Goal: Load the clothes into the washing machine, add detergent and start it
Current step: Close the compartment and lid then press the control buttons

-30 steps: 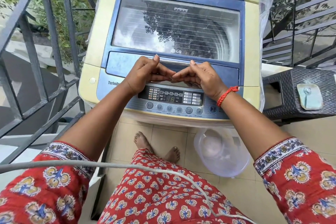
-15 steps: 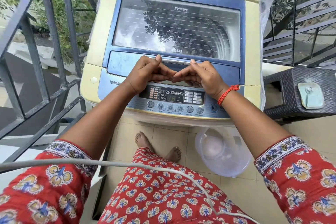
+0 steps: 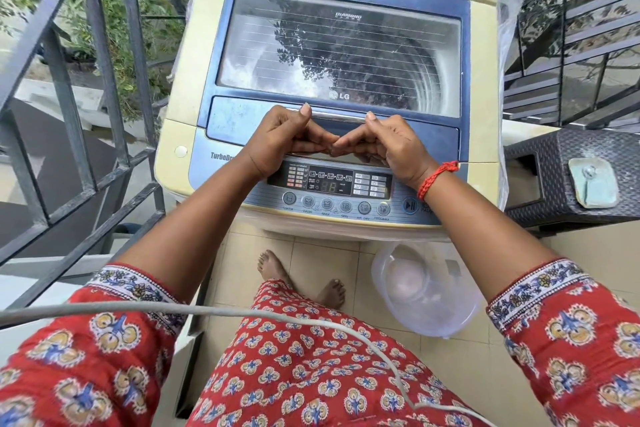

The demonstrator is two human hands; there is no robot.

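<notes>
A top-loading washing machine (image 3: 483,52), cream with a blue top, stands in front of me. Its glass lid (image 3: 339,55) lies flat and shut, reflecting sky and tree. My left hand (image 3: 284,139) and my right hand (image 3: 391,142) both curl around the lid's chrome front handle (image 3: 337,118), thumbs on top, fingertips meeting in the middle underneath. The control panel (image 3: 339,191) with its row of round buttons sits just below my wrists. No clothes or detergent are visible.
A clear plastic tub (image 3: 426,291) rests on the tiled floor at the machine's front right. A dark woven stool (image 3: 554,177) stands to the right. Metal railings (image 3: 104,80) run close on the left, a spiral staircase at the back right. A grey cable (image 3: 242,314) crosses my lap.
Nothing has visibly moved; both hands keep the same hold on the lid handle and the lid stays down.
</notes>
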